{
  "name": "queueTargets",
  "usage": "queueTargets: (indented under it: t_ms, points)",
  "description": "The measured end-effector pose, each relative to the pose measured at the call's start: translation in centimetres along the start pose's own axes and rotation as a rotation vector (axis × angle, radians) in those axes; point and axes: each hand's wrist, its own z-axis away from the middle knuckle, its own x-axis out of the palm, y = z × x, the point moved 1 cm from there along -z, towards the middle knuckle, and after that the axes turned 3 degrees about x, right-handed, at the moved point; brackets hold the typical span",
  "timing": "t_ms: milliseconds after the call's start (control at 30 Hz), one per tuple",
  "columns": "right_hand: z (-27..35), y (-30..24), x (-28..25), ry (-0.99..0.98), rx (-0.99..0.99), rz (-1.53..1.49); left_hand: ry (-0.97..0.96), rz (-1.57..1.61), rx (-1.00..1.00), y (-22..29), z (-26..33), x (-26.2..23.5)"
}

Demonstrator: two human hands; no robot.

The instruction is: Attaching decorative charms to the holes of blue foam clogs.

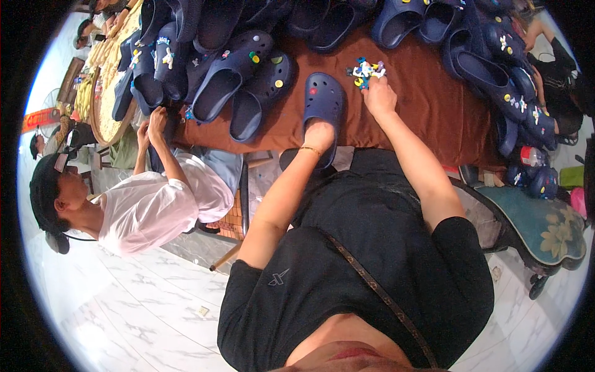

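Observation:
My left hand [318, 134] is pushed into the opening of a navy clog [323, 99], its fingers hidden inside, holding the shoe toe-away near the table's front edge. One small red charm sits among the clog's holes. To the right, my right hand [380, 98] reaches a small heap of colourful shoe charms [364, 69] in white, blue, yellow and green. Its fingers are bent and pinched together at the heap's near edge, on what looks like a charm; the fingertips are partly covered.
Navy clogs, many with charms, line the far side [334, 25], left [248, 93] and right [489, 74] of the brown-cloth table [427, 93]. A person in a pink-white shirt [155, 208] works at my left. A teal floral chair [533, 217] stands right.

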Motion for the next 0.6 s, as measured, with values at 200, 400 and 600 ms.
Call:
queueTargets:
  t_ms: [200, 400, 600]
  points:
    - [0.1, -0.5, 0.6, 0.052, -0.092, -0.054, 0.040, -0.002, 0.016, 0.0, 0.0, 0.2]
    - [0.6, -0.6, 0.2, 0.024, -0.116, -0.144, 0.024, 0.011, 0.014, 0.4, 0.1, -0.3]
    - [1.2, -2.4, 0.8, -0.641, 0.260, -1.098, -0.053, 0.013, -0.024, 0.5, 0.1, -0.9]
